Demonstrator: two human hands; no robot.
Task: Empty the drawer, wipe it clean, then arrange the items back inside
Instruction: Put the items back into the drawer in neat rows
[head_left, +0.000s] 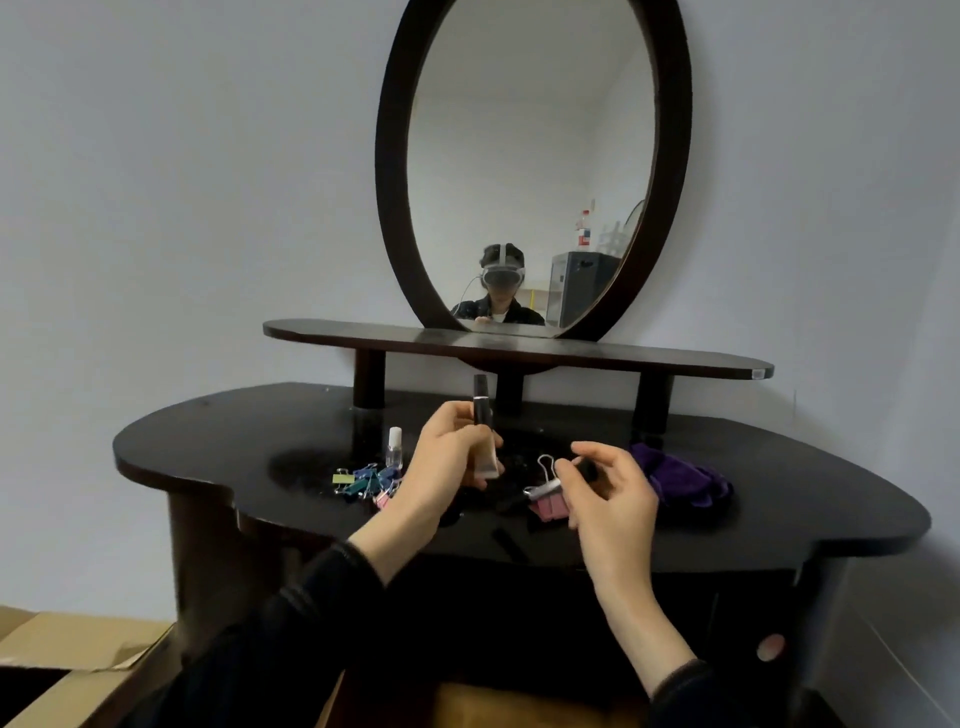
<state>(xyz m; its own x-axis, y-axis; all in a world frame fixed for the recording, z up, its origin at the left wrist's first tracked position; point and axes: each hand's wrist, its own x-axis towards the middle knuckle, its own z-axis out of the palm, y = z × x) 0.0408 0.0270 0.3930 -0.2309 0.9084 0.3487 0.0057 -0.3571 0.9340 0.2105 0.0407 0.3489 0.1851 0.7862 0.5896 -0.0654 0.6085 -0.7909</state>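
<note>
My left hand (447, 467) grips a cosmetic tube (483, 415) with a black cap and a pale lower end, held upright above the dark dressing table (779, 499). My right hand (608, 488) hovers beside it, fingers curled around a small black object (586, 467). Just left of that hand a large pink binder clip (545, 501) with silver handles lies on the table. A heap of small coloured binder clips (366, 480) and a small clear bottle with a white cap (394, 448) sit to the left. A purple cloth (680, 478) lies to the right. The drawer is out of view.
A raised dark shelf (519, 345) on posts and an oval mirror (532, 166) stand at the back of the table. A small black item (506, 540) lies near the front edge. A cardboard box (67, 660) sits on the floor at lower left.
</note>
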